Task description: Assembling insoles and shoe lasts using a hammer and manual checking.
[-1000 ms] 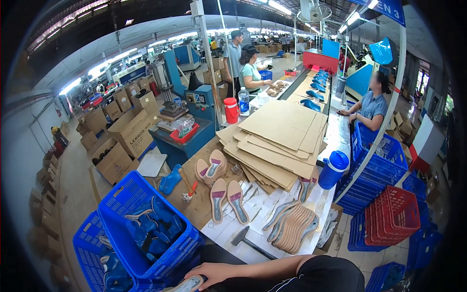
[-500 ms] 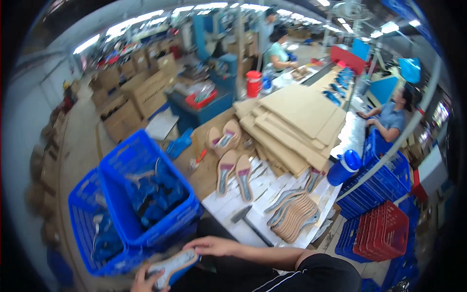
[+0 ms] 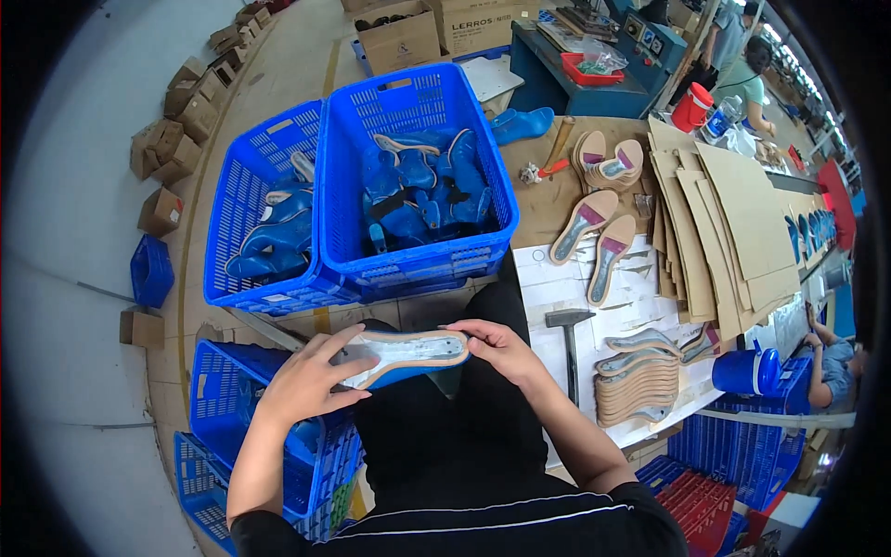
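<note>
Over my lap I hold a blue shoe [image 3: 414, 353] sideways, its underside up, with a pale insole edged in tan. My left hand [image 3: 311, 379] grips the shoe's left end, fingers spread across the insole and partly covering it. At the opposite end, my right hand [image 3: 503, 351] pinches the rim between thumb and fingers. Nearest to the right hand on the bench lies a hammer [image 3: 571, 348] with a dark handle. Beyond it stands a stack of tan-edged insoles [image 3: 639, 385], and farther back a pair of loose insoles [image 3: 610, 260] lies flat.
Blue crates [image 3: 418, 265] of blue shoes stand ahead, and another blue crate [image 3: 209, 381] sits by my left arm. Cardboard sheets [image 3: 733, 223] and a blue jug [image 3: 747, 369] occupy the bench's right. Co-workers [image 3: 832, 367] are at the right and far right.
My view has swung down and left, bringing more of my lap and the crates into sight. The shoe now lies more level, still between both hands.
</note>
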The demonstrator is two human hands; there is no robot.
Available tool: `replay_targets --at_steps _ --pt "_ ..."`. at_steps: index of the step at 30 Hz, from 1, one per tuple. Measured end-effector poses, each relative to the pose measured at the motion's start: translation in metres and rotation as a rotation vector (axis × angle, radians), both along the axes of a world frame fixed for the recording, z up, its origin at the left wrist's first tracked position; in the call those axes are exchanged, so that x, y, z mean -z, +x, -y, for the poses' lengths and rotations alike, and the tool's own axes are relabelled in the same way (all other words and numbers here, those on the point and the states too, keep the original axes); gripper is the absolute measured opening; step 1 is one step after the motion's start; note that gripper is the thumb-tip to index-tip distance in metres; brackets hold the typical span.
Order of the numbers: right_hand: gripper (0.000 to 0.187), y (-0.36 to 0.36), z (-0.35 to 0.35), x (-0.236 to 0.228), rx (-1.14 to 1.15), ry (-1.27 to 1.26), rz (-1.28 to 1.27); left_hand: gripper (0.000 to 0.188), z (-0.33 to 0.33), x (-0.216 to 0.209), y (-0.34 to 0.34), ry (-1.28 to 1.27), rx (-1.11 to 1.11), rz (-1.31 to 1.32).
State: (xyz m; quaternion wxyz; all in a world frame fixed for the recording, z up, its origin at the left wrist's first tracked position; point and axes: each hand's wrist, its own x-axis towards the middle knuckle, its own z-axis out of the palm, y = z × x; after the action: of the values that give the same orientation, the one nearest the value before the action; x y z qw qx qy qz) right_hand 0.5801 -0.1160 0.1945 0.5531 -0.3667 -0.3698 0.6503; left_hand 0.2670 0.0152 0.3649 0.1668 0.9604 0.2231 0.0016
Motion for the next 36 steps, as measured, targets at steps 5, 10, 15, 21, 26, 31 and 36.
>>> replay_targets --at_steps 5,10,15,21,26,31,36 --pt "0.044 0.002 0.002 0.006 -0.006 -0.002 -0.02 0.051 0.001 0.001 0.002 -0.053 -0.019 -0.014" --pt "0.043 0.004 0.001 0.013 -0.002 0.02 -0.017 0.052 -0.001 0.004 0.003 -0.002 0.012 0.02" --pt "0.041 0.006 0.0 0.009 -0.015 0.008 -0.028 0.052 -0.002 0.004 0.003 -0.062 -0.01 0.021" --pt "0.041 0.007 -0.003 0.008 -0.043 0.013 -0.024 0.052 -0.006 0.005 0.003 -0.084 -0.011 0.054" --pt "0.041 0.009 -0.004 0.01 -0.047 0.023 -0.027 0.052 -0.007 0.003 0.004 -0.112 -0.018 0.028" --pt "0.04 0.01 -0.005 0.015 -0.046 0.02 -0.016 0.057 -0.004 -0.004 0.007 -0.068 -0.038 0.042" --pt "0.038 0.006 -0.002 0.016 0.007 0.02 0.019 0.061 -0.004 -0.004 0.004 -0.136 -0.052 -0.047"
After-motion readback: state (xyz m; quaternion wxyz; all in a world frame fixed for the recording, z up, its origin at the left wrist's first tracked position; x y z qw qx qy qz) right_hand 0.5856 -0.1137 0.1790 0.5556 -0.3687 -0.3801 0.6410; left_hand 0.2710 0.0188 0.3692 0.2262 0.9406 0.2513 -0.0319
